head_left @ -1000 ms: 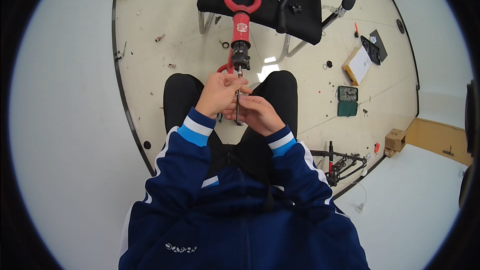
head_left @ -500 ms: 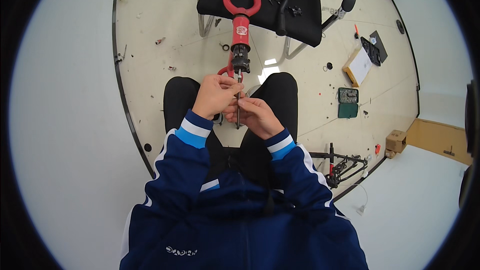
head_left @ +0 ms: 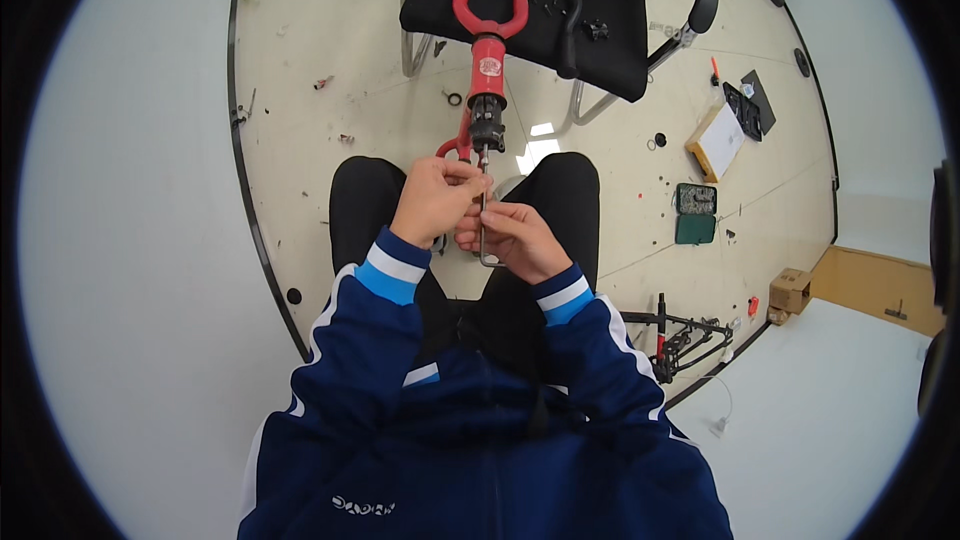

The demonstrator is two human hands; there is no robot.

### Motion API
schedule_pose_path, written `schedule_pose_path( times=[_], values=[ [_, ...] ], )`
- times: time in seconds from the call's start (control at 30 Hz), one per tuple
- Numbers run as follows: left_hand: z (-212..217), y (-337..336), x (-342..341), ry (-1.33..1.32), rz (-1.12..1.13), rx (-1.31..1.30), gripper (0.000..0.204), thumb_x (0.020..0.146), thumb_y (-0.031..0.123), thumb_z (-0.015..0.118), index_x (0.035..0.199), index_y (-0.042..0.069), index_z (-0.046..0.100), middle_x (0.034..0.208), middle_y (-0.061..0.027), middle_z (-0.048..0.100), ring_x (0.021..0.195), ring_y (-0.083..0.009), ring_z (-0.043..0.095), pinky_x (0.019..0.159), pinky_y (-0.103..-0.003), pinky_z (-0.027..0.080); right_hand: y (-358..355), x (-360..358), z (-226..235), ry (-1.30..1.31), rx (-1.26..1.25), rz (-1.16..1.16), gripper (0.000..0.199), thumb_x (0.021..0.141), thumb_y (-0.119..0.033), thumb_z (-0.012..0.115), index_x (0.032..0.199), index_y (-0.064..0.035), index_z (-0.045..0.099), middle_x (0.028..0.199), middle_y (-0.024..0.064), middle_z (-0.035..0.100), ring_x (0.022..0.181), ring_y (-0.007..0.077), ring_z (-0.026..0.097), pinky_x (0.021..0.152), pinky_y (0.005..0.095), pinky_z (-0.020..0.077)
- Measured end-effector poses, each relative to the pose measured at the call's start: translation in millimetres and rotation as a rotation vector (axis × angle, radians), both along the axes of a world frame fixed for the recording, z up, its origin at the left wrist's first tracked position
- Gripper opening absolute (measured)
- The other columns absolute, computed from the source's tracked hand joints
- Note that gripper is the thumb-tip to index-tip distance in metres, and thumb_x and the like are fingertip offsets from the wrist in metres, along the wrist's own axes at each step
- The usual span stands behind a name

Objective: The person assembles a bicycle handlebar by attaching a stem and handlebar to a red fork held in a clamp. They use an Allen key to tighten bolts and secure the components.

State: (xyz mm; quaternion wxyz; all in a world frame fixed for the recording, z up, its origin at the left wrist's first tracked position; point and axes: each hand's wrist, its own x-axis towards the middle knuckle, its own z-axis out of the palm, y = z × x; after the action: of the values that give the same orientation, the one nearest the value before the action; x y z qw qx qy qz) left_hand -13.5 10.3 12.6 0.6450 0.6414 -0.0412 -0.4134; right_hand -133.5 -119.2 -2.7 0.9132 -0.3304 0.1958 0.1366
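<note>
Resting over the lap, a thin metal hex key is being gripped by the right hand, fingers clenched around it, while the red forked part is being grasped by the left hand, its fork lying on the black chair seat.

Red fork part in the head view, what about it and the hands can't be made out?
- Head view: lower end of the red fork part, covered by the left hand.
- Where the L-shaped metal key meets it: too small.
- Right hand grip on the key: fingers curl over it.
</note>
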Motion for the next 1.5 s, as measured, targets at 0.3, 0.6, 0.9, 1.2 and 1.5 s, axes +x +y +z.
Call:
schedule_pose_path(
  times=[0.3,0.6,0.9,1.2,1.5],
  values=[
    [3,-2,0,-0.322,-0.108,0.194,0.021,0.091,0.012,0.069,0.089,-0.009,0.073,0.076,-0.0090,0.070,0.065,-0.0102,0.062,0.057,-0.025,0.050,-2,0,-18,-0.035,-0.145,-0.005,0.020,0.096,-0.013,0.066,0.103,0.0054,0.069,0.098,0.0140,0.072,0.092,0.0228,0.071,0.085,0.0329,0.0563],
    [7,-3,2,0.090,-0.039,-0.023,0.018,0.092,0.007,0.065,0.094,-0.009,0.073,0.080,-0.0090,0.071,0.070,-0.0119,0.064,0.064,-0.026,0.052,-3,3,-2,-0.019,-0.070,0.031,0.026,0.098,-0.017,0.064,0.108,0.0061,0.069,0.100,0.0159,0.073,0.090,0.0235,0.072,0.088,0.0346,0.0561],
    [0,-4,-2,-0.155,-0.053,0.053,0.017,0.091,0.009,0.069,0.090,-0.007,0.074,0.081,-0.0076,0.072,0.070,-0.0113,0.063,0.070,-0.027,0.052,-4,-5,-16,-0.011,-0.112,-0.032,0.020,0.096,-0.015,0.066,0.102,0.0046,0.068,0.092,0.0143,0.072,0.082,0.0227,0.071,0.079,0.0332,0.0574],
    [4,-1,5,0.089,-0.063,-0.072,0.022,0.092,0.014,0.066,0.097,-0.006,0.074,0.081,-0.0070,0.071,0.069,-0.0107,0.061,0.064,-0.023,0.047,-8,-1,2,-0.049,0.034,0.023,0.033,0.100,-0.018,0.057,0.121,0.0068,0.061,0.109,0.0219,0.070,0.094,0.0276,0.072,0.089,0.0374,0.0571],
    [-13,-6,0,0.297,0.079,-0.195,0.028,0.096,0.018,0.065,0.109,-0.006,0.070,0.091,-0.0102,0.071,0.078,-0.0150,0.066,0.072,-0.027,0.053,-8,0,-10,-0.043,0.052,0.011,0.026,0.099,-0.016,0.058,0.114,0.0050,0.063,0.101,0.0180,0.071,0.088,0.0242,0.072,0.083,0.0340,0.0578]
  ],
)
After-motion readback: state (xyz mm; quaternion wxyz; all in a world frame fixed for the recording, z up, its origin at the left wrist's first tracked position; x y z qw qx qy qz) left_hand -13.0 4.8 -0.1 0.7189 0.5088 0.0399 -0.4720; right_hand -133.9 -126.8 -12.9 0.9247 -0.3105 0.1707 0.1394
